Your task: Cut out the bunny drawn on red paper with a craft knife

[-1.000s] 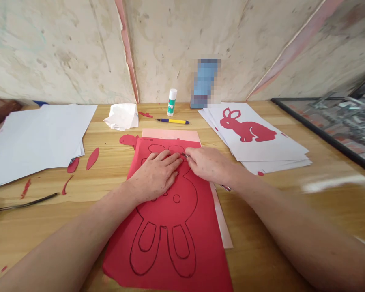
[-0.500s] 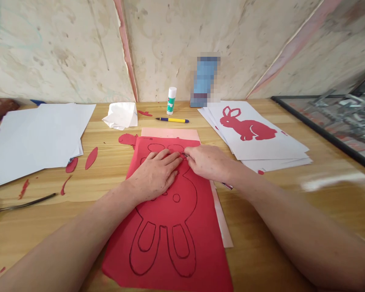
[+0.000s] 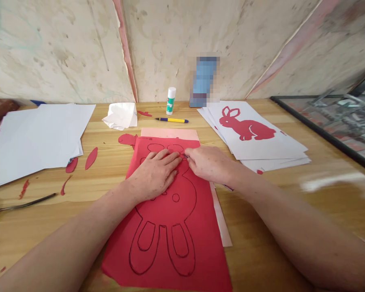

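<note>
A red sheet bearing a rabbit outline drawn in black is being held flat on the wooden bench, at the middle of its near edge. It is lying over a pink sheet that is showing along the far and right sides. The red sheet is being pressed down by the left hand — palm flat, fingers stretched out — on the upper part of the outline. Just beside it, the right hand is being clenched around a thin tool, whose tip is being set against the drawn line; what kind of tool cannot be told.

Toward the far edge a glue stick is being stood upright, a yellow pen lying just in front. White paper is being stacked at the left edge. Another stack is lying toward the right edge — topped by a red rabbit cut-out. Red scraps are being left between the left stack and the red sheet.
</note>
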Action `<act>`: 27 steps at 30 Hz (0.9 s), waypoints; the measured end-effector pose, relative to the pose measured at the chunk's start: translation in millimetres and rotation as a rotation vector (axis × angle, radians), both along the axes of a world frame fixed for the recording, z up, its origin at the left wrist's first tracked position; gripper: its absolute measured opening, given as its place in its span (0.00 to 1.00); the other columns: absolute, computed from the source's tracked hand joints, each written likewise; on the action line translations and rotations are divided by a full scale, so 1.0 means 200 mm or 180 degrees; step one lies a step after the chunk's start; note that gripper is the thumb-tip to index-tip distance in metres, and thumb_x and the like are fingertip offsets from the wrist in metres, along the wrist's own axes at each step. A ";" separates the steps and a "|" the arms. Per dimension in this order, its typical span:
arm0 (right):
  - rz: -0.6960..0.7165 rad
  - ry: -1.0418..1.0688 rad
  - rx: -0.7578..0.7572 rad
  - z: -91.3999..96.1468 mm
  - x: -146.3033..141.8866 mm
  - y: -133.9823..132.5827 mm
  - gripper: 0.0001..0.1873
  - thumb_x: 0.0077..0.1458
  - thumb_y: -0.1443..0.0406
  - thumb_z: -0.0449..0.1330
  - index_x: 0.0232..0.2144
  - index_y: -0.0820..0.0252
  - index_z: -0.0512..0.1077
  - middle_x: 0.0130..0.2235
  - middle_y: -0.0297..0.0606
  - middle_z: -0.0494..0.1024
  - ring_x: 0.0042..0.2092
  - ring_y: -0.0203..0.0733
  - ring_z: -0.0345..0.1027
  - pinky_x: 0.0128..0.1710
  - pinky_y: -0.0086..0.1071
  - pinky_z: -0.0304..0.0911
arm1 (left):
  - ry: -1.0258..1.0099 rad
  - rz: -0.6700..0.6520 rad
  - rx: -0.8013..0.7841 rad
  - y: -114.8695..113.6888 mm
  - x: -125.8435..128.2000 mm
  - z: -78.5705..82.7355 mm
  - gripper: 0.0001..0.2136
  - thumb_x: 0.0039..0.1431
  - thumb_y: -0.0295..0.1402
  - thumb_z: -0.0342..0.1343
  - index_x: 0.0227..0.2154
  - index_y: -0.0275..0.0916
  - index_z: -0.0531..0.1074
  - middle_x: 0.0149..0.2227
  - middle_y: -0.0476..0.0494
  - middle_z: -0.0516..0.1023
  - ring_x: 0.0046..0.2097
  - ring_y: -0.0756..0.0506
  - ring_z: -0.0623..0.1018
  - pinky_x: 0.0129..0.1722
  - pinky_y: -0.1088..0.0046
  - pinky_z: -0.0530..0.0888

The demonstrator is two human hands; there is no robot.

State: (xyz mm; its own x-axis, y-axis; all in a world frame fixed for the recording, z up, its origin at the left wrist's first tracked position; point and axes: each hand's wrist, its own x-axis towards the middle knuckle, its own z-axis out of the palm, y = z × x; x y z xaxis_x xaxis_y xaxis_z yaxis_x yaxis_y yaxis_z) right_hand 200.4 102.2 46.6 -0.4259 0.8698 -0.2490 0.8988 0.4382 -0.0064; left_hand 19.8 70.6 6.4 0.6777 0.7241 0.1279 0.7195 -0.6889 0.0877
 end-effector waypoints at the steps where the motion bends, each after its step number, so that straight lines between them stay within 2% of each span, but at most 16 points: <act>1: 0.0003 0.0007 -0.0015 0.00 0.01 0.00 0.13 0.57 0.67 0.46 0.37 0.58 0.70 0.30 0.40 0.76 0.30 0.41 0.68 0.24 0.31 0.45 | -0.0003 -0.0001 -0.0002 0.00 0.00 0.00 0.20 0.67 0.33 0.39 0.60 0.38 0.59 0.62 0.42 0.61 0.58 0.40 0.62 0.51 0.59 0.64; 5: 0.0153 0.0178 0.0133 0.02 0.06 0.01 0.15 0.60 0.63 0.44 0.37 0.58 0.69 0.29 0.38 0.76 0.28 0.39 0.65 0.24 0.31 0.43 | 0.0050 0.0018 -0.0002 0.00 0.00 -0.01 0.20 0.68 0.34 0.39 0.60 0.38 0.59 0.62 0.42 0.62 0.59 0.39 0.62 0.51 0.58 0.64; 8: 0.0050 0.0173 0.0462 0.04 0.10 0.02 0.16 0.62 0.62 0.42 0.42 0.57 0.68 0.29 0.36 0.75 0.29 0.39 0.65 0.25 0.31 0.42 | 0.0090 -0.0001 0.0112 0.00 0.00 -0.01 0.20 0.68 0.34 0.39 0.59 0.37 0.60 0.62 0.42 0.62 0.59 0.38 0.62 0.52 0.57 0.64; 11: 0.0033 0.0095 0.0569 0.04 0.12 0.03 0.14 0.62 0.65 0.43 0.43 0.56 0.67 0.31 0.35 0.76 0.30 0.38 0.65 0.26 0.31 0.42 | 0.0102 -0.0157 0.0224 -0.01 -0.01 -0.01 0.19 0.68 0.33 0.38 0.58 0.35 0.63 0.61 0.42 0.63 0.58 0.38 0.63 0.52 0.58 0.64; 14: 0.0390 0.0173 0.0589 0.00 0.13 0.05 0.14 0.59 0.71 0.46 0.41 0.57 0.69 0.34 0.37 0.75 0.33 0.38 0.64 0.26 0.31 0.43 | 0.0078 -0.0267 0.0233 -0.01 -0.01 -0.01 0.19 0.68 0.31 0.38 0.57 0.34 0.63 0.60 0.42 0.64 0.57 0.39 0.63 0.52 0.60 0.64; 18: 0.0740 0.0187 0.0722 -0.04 0.12 0.06 0.15 0.55 0.75 0.47 0.37 0.59 0.71 0.33 0.38 0.72 0.35 0.38 0.62 0.27 0.32 0.43 | 0.0115 -0.0270 0.0153 0.00 -0.01 -0.01 0.19 0.68 0.32 0.38 0.59 0.37 0.61 0.62 0.44 0.61 0.58 0.39 0.63 0.51 0.59 0.64; 27: 0.0795 0.0106 0.0769 -0.05 0.11 0.04 0.16 0.52 0.76 0.48 0.36 0.60 0.72 0.30 0.38 0.70 0.30 0.36 0.58 0.25 0.32 0.39 | 0.0123 -0.0244 0.0080 0.00 -0.01 -0.02 0.19 0.69 0.33 0.37 0.58 0.38 0.61 0.62 0.44 0.61 0.58 0.39 0.62 0.52 0.60 0.63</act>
